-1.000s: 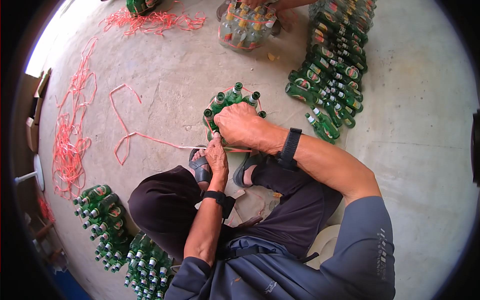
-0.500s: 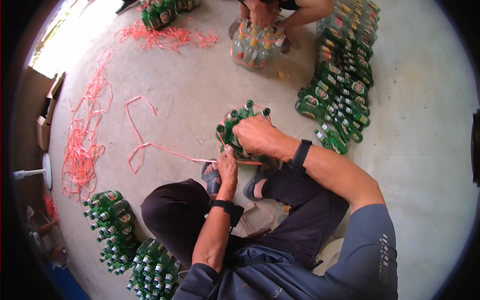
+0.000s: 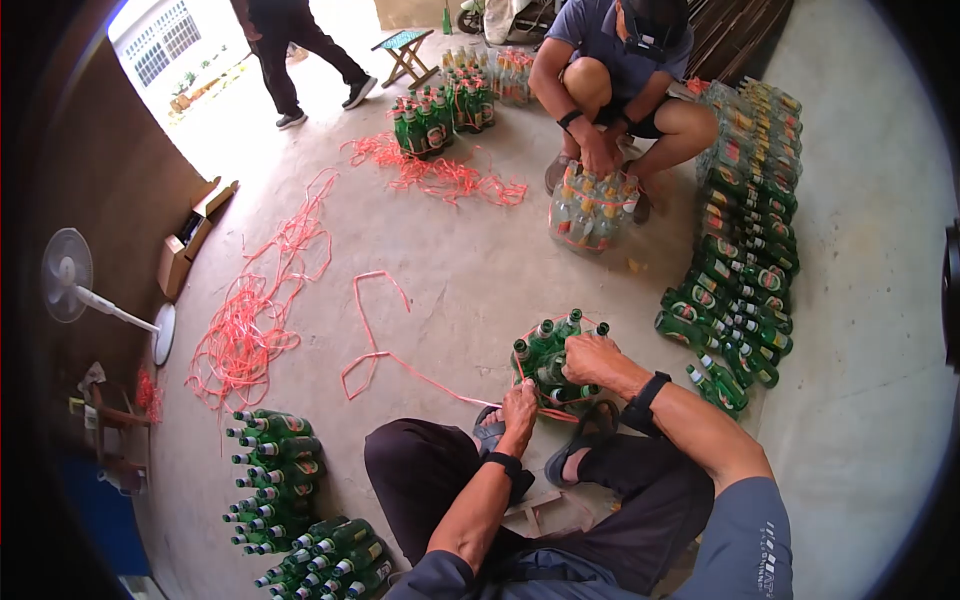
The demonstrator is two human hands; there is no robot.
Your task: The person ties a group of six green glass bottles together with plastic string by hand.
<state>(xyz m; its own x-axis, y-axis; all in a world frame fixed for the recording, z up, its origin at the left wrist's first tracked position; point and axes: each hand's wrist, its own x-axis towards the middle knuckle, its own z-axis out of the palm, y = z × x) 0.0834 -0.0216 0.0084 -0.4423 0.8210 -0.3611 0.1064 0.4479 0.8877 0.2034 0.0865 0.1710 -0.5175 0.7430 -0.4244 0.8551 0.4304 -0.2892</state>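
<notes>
A round bundle of green glass bottles point(image 3: 543, 340) stands upright on the floor by my sandalled feet, with pinkish-red plastic twine point(image 3: 440, 386) around it. My left hand point(image 3: 518, 412) is closed on the twine at the near left side of the bundle, and a loose length trails left across the floor. Over the bottle tops at the right is my right hand point(image 3: 597, 360), its fingers curled in. What those fingers grip is hidden.
Another person point(image 3: 620, 60) crouches over clear bottles point(image 3: 590, 215). Rows of lying bottles point(image 3: 735, 270) line the right. Stacked green bottles point(image 3: 275, 470) lie at left, near tangled twine point(image 3: 245, 340) and a fan point(image 3: 70, 275). Someone's legs point(image 3: 300, 55) show by the doorway.
My view has tilted up and shifted left, bringing the doorway, fan and stool into sight. Both hands remain at the bundle, the left still gripping the twine.
</notes>
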